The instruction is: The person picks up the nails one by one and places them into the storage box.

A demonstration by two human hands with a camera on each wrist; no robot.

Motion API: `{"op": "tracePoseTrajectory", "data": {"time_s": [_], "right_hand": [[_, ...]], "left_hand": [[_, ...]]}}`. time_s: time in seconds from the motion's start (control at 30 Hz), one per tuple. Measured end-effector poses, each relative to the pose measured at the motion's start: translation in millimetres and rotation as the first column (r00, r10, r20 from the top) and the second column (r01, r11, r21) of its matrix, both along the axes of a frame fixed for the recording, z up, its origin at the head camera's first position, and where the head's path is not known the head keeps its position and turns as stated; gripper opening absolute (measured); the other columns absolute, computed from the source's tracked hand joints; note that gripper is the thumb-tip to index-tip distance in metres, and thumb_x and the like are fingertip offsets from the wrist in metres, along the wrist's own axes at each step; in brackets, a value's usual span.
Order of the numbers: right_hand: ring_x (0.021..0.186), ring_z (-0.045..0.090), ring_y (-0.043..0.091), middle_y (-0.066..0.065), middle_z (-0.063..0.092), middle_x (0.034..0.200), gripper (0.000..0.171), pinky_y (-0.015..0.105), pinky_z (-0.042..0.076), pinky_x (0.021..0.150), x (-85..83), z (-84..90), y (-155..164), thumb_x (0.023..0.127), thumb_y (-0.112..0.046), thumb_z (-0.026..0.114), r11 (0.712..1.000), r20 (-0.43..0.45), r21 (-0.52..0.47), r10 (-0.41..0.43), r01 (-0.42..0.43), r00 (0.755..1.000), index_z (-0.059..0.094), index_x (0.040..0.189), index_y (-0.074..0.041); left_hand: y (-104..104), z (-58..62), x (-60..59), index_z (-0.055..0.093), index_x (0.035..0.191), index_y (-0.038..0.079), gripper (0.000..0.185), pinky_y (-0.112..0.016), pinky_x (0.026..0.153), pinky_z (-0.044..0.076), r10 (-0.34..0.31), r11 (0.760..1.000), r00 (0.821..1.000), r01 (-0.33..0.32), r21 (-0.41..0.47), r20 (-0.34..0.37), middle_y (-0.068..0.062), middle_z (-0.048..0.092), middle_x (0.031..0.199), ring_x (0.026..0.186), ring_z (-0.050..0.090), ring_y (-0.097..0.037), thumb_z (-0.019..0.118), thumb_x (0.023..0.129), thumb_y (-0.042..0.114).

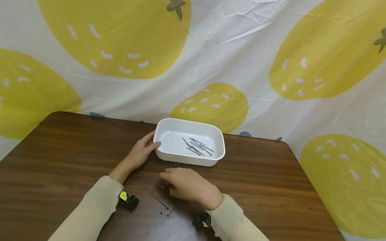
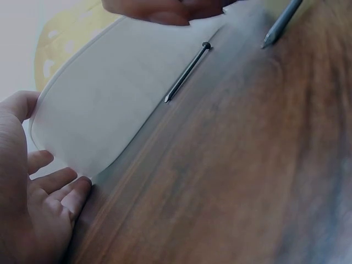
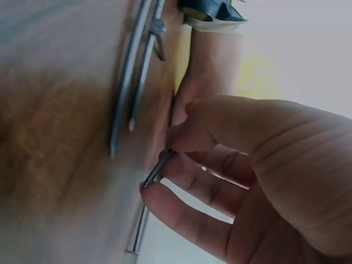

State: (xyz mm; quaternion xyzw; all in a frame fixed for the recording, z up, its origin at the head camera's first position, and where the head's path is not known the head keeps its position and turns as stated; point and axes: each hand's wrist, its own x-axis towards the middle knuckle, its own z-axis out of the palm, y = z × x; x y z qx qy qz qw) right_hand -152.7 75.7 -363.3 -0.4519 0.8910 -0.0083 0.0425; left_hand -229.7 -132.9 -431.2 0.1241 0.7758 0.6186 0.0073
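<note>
A white tray (image 1: 169, 124) stands at the table's middle with several nails (image 1: 197, 146) inside. My left hand (image 1: 144, 149) cups its left end, thumb on the rim and fingers (image 2: 55, 184) against the wall of the tray (image 2: 99, 110). Just in front of the tray my right hand (image 1: 164, 183) lies low on the table. In the right wrist view the right hand (image 3: 159, 165) pinches a nail (image 3: 138, 231) between thumb and fingers. Three loose nails (image 1: 166, 202) lie on the wood by that hand.
The dark wooden table (image 1: 60, 157) has rounded far corners, and a white cloth with yellow strawberries (image 1: 217, 103) hangs behind it. In the left wrist view one loose nail (image 2: 187, 71) lies beside the tray. Wrist cameras (image 1: 129, 201) sit on both sleeves.
</note>
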Motion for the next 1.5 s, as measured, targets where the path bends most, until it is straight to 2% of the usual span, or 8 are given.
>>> {"op": "tracePoseTrajectory", "data": {"time_s": [0.2,0.37,0.53,0.7,0.97,1.27,1.5], "right_hand": [[0.086,0.064,0.005,-0.007,0.071,0.101,0.031,0.019,0.054,0.074,-3.5,10.2,8,0.082,-0.002,0.07,0.999,0.065,-0.04,-0.008,0.011,0.998,0.071,0.107,-0.02],[0.076,0.058,0.005,-0.005,0.068,0.091,0.032,0.017,0.049,0.067,-8.7,19.4,17,0.08,0.001,0.069,0.992,0.1,-0.123,0.013,0.0,0.995,0.071,0.107,-0.018],[0.077,0.056,0.006,0.0,0.07,0.09,0.031,0.018,0.048,0.069,-15.7,30.1,24,0.081,0.003,0.068,0.983,0.14,-0.186,0.024,0.002,0.99,0.072,0.107,-0.012],[0.083,0.061,0.009,0.002,0.072,0.094,0.032,0.022,0.053,0.075,-24.1,39.8,28,0.08,0.005,0.066,0.977,0.104,-0.213,0.028,-0.005,0.994,0.073,0.107,-0.01],[0.084,0.066,0.012,0.003,0.073,0.094,0.029,0.024,0.056,0.079,-35.6,55.0,36,0.08,0.003,0.065,0.98,0.084,-0.199,0.017,0.0,0.996,0.071,0.106,-0.007],[0.078,0.065,0.013,0.003,0.071,0.087,0.027,0.022,0.054,0.072,-55.9,61.0,43,0.081,0.003,0.069,0.985,0.064,-0.171,-0.023,0.034,0.998,0.07,0.106,-0.008],[0.079,0.067,0.014,0.003,0.072,0.086,0.027,0.023,0.055,0.073,-78.5,60.7,44,0.083,0.002,0.068,0.977,0.15,-0.183,-0.082,0.109,0.985,0.071,0.109,-0.006]], "left_hand": [[1,-0.4,-0.3,0.027,0.159,0.002,0.066,-0.052,0.121,0.036,0.0,1.0,1.0,0.0,0.002,-0.004,-0.023,0.031,0.163,0.147,0.039,-0.04,0.054,0.104,0.026],[2,-1.0,-0.1,0.028,0.158,-0.001,0.064,-0.052,0.122,0.035,0.003,1.0,1.0,-0.003,0.014,-0.013,-0.025,0.034,0.162,0.147,0.039,-0.04,0.054,0.104,0.023],[2,-0.3,0.7,0.028,0.158,-0.002,0.063,-0.052,0.122,0.035,0.004,1.0,1.0,-0.004,0.018,-0.023,-0.026,0.033,0.162,0.147,0.039,-0.041,0.054,0.104,0.021],[2,0.9,1.1,0.028,0.157,-0.002,0.063,-0.052,0.122,0.034,0.003,1.0,1.0,-0.003,0.025,-0.022,-0.027,0.034,0.161,0.146,0.04,-0.042,0.054,0.104,0.02],[1,0.3,0.4,0.028,0.157,-0.002,0.063,-0.052,0.123,0.033,-0.001,1.0,1.0,0.001,0.019,-0.02,-0.026,0.033,0.161,0.147,0.039,-0.041,0.054,0.104,0.022],[0,2.0,-0.2,0.029,0.157,-0.002,0.063,-0.051,0.123,0.033,0.0,1.0,1.0,0.0,0.013,-0.029,-0.026,0.032,0.162,0.148,0.037,-0.041,0.055,0.104,0.021],[0,1.0,-0.3,0.029,0.158,-0.001,0.064,-0.051,0.123,0.034,-0.002,1.0,1.0,0.002,0.007,-0.023,-0.025,0.032,0.162,0.148,0.038,-0.041,0.054,0.104,0.022]]}}
